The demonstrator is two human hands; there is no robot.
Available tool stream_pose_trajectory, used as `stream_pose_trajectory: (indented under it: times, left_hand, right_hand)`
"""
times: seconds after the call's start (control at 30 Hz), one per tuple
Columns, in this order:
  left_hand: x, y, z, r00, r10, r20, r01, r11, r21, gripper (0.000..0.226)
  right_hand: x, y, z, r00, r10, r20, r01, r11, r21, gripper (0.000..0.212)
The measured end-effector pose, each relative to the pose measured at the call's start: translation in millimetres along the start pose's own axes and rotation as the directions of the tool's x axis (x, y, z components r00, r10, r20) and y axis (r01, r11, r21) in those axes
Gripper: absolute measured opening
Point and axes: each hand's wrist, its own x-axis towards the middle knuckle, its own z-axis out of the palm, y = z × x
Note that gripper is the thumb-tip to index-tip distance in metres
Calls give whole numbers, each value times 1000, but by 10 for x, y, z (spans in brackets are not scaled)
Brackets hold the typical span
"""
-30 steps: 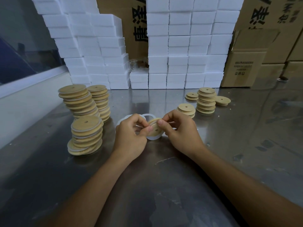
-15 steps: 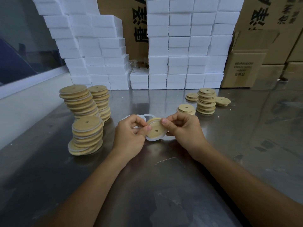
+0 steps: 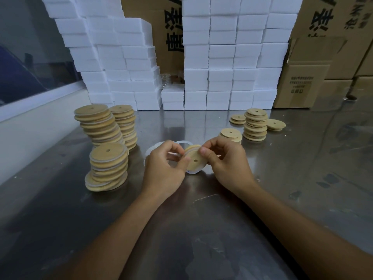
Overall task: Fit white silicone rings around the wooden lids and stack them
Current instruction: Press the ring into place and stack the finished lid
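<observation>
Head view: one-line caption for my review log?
Both hands, left and right, work a white silicone ring onto a wooden lid between lid stacks.

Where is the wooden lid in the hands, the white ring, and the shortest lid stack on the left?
wooden lid (image 3: 195,158), head view, flat face beside its hole.
white ring (image 3: 192,172), head view, bottom edge under the lid.
shortest left stack (image 3: 108,153), head view, top lid's face.

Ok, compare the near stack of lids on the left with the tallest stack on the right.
The near left stack shows white rings between its wooden lids; the right stack shows bare wood, no rings visible. The left one leans with its bottom lids splayed out; the right stands fairly straight. Both rest on the metal table, topped by a lid with a centre hole.
</observation>
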Motion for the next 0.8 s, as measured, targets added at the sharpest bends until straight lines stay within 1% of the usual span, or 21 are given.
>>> stream_pose_trajectory:
  times: [0.1,0.17,0.23,0.33,0.5,0.63,0.8]
  left_hand:
    - [-24,26,-8,997,83,10,-83,995,52,21]
    - [-24,29,-12,997,79,6,-79,995,57,26]
    - [-13,26,-10,999,52,-1,-52,998,46,30]
    - [-7,20,-4,999,33,-5,-33,998,50,31]
    - [3,3,9,1000,15,5,-15,1000,5,33]
    - [18,-5,13,1000,10,10,-10,1000,-4,35]
    - [21,-24,0,1000,4,18,-4,1000,-23,36]
  right_hand:
    - [-22,-36,15,994,-101,29,103,992,-77,9]
    - [-25,-44,20,993,-115,36,117,989,-85,8]
    - [-18,-39,22,995,-91,28,93,993,-68,9]
    - [-7,-29,23,999,-35,-3,35,999,-36,13]
    - [-7,-18,19,1000,4,-29,-6,999,-38,20]
    - [25,-17,11,994,95,-52,-93,995,40,18]
    - [20,-26,2,992,120,-44,-115,987,114,18]
